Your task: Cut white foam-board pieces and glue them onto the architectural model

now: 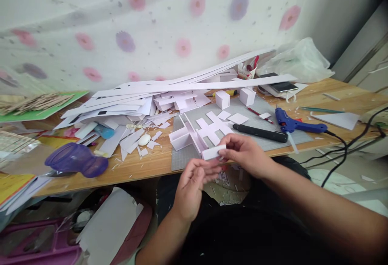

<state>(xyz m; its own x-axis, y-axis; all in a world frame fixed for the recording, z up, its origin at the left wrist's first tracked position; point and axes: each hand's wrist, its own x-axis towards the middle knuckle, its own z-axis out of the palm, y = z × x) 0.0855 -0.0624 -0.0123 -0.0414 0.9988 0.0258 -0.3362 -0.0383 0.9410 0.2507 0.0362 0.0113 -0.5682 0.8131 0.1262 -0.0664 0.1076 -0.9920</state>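
Between thumb and fingers, my right hand [242, 152] pinches a small white foam board strip [213, 152] at the table's front edge. Just below and left of it, my left hand [195, 184] is held with its fingers stretched out, holding nothing. Behind the strip, a cut-out white board piece with square openings [214, 125] and a folded white board structure [182, 137] rest on the grey cutting mat [178, 160]. To the right lies a black pen-like cutter [260, 133]. Two small white boxes [222, 99] stand farther back.
A blue glue gun [298, 124] with a black cord lies at the right. White board sheets and strips [121, 101] are heaped along the wall. Scraps [131, 141] and a purple translucent cup [75, 160] are on the left. A paper cup [247, 71] stands behind.
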